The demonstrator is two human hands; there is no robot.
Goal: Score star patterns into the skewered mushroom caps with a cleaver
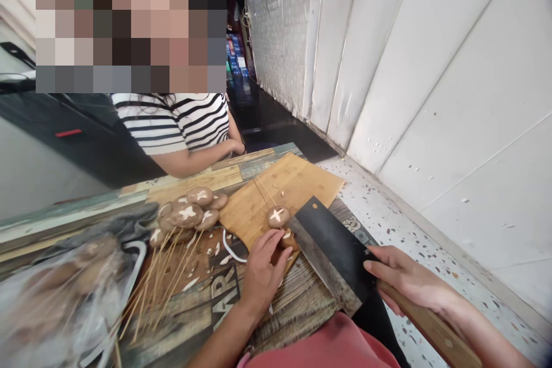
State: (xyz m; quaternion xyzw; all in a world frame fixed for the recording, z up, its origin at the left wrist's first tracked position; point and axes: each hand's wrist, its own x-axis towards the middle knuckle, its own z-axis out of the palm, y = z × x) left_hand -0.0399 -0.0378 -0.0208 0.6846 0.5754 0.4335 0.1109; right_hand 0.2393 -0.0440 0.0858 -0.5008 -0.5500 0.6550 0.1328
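1. The table (202,322) (printed plank pattern w/ lettering) is seen to carry everything; its far edge is leaned on by a person in a striped top (181,123), forearm laid along it.
2. A clear plastic bag (52,299), blurred, is heaped at the table's near left corner; contents can't be told.
3. A bamboo cutting board (284,184) is laid at an angle twd the table's far right corner, its near corner under the hands.
4. A cleaver (332,241) is held over the board's right edge, dark blade tilted, cutting edge down-left; its wooden handle (431,328) runs off past the table's right edge.
5. A pile of mushrooms (190,214), star-cut caps up, sits just off the board's left edge, approx. mid-table.
6. Bamboo skewers (159,282) are fanned from the pile twd the table's near edge.
7. The right hand (405,282) is wrapped tight round the handle, forefinger stretched onto the blade's back end.
8. The left hand (261,270) is set at the board's near corner, fingers curled, tips pressed on a small mushroom (287,237) touching the blade; thumb contact can't be told.
9. One star-cut mushroom (278,217) stands alone on the board, just beyond the fingertips.
10. Pale trimmings (215,250) are scattered btwn board and skewers.
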